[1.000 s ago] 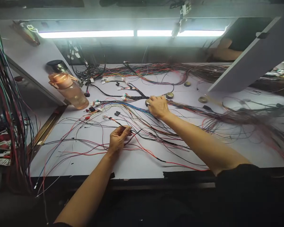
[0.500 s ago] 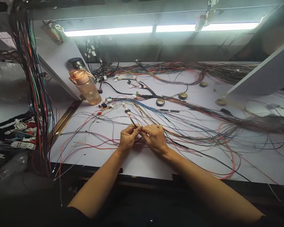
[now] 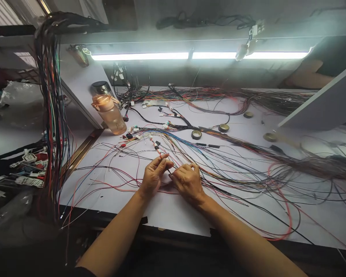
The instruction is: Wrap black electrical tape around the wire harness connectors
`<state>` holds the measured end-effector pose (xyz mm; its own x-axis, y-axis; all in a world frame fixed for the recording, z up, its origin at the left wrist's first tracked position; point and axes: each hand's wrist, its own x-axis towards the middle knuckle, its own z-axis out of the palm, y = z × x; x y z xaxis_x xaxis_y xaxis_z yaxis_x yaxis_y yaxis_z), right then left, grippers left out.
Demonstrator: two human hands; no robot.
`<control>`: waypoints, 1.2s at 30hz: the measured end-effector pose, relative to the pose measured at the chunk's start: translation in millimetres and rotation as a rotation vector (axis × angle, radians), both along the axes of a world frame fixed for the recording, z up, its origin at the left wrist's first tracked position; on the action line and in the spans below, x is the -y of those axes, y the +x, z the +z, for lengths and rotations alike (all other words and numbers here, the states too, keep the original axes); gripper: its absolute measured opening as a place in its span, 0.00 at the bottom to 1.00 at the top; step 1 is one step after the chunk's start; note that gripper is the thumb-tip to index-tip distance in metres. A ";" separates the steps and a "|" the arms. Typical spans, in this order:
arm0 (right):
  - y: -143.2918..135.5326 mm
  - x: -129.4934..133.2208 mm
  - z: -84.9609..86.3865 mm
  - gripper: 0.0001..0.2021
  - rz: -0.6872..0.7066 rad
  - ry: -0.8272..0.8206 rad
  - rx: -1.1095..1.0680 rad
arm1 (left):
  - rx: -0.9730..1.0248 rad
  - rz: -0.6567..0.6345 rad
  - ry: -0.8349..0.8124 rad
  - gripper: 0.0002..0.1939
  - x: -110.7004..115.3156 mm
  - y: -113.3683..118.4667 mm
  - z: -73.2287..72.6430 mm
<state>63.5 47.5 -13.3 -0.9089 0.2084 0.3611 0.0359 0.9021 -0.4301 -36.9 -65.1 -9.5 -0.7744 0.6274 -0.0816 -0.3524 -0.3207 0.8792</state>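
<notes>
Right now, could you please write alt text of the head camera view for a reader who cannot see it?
Two bare hands meet over a white worktable: the left hand and right hand pinch a thin black wire between the fingers. Loose colored wires spread across the table, with a water bottle and tape rolls behind.

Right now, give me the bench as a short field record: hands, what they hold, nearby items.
left hand: pinches thin dark wire, shut
right hand: pinches same wire, close beside left
surface: white bench, covered in loose coloured wires
tape rolls: beyond the hands, flat on bench
bottle: orange, upright, far left
hanging wires: left edge
</notes>
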 end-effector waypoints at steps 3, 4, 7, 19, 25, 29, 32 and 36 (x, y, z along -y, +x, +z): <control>1.4 0.9 -1.1 0.14 0.017 -0.047 -0.019 | 0.027 0.023 0.034 0.18 0.4 -3.1 4.8; 1.1 1.3 -1.4 0.13 0.025 -0.065 -0.021 | 0.028 0.034 0.034 0.17 0.4 -3.8 5.8; -1.6 3.5 -3.3 0.11 0.022 -0.131 -0.018 | 0.024 0.066 0.037 0.17 0.5 -4.7 7.2; -9.3 -2.7 -16.6 0.10 -0.010 -0.011 -0.138 | 0.068 0.246 -0.020 0.22 -5.8 -5.9 0.5; -1.9 -8.2 -15.6 0.07 0.005 -0.002 -0.105 | 0.139 0.271 -0.065 0.24 7.1 -3.0 7.8; -4.4 -6.0 -14.3 0.08 0.034 0.053 -0.058 | 0.118 0.361 -0.168 0.20 21.5 5.3 7.4; -5.0 -6.9 -13.7 0.09 0.036 0.095 -0.024 | 0.096 0.456 -0.149 0.18 25.5 11.9 4.3; 1.0 -10.1 -12.2 0.09 0.071 0.091 -0.046 | 0.096 0.449 -0.113 0.17 26.2 20.8 1.3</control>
<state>64.6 57.7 -25.5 -0.9024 0.1085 0.4170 -0.0473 0.9370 -0.3462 -16.2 -91.4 -8.1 -0.9527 0.2155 -0.2142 -0.2819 -0.3643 0.8876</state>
